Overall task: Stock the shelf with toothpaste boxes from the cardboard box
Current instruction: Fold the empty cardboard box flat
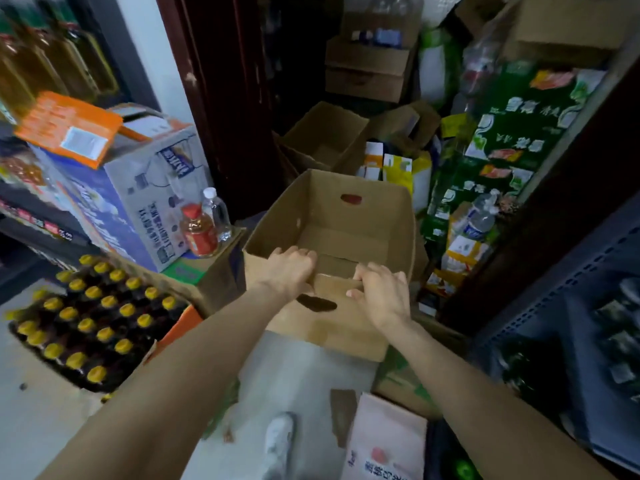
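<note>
**Cardboard box gripped at near rim, inside looks bare**

Brown corrugated cardboard box [332, 237], open-topped, with oval handle slots cut in near and far walls, held out ahead and tilted slightly over the pale floor [294, 368]. No toothpaste boxes visible inside; only the flat brown base and one inner flap showing. Gripped at the near wall by both hands: left hand [289, 268] with fingers curled over the rim into the box, right hand [381, 292] clamped on the same edge, thumb outside, fingers inside.

Likely trouble from here:
- Thin rim board folding or tearing under a two-point grip on one wall only, letting the far end droop.
- Far corner catching the small clear plastic bottle [217, 213] or red-capped amber bottle [199, 230] standing just to the left, tipping either over.
- Tight aisle, crowded by the tray of dark yellow-capped bottles [93, 317] on the left and the dark perforated metal shelf [568, 306] on the right.

Surfaces: matte, fibrous card, creased and scuffed; glossy printed cartons beside; slick plastic caps.
</note>
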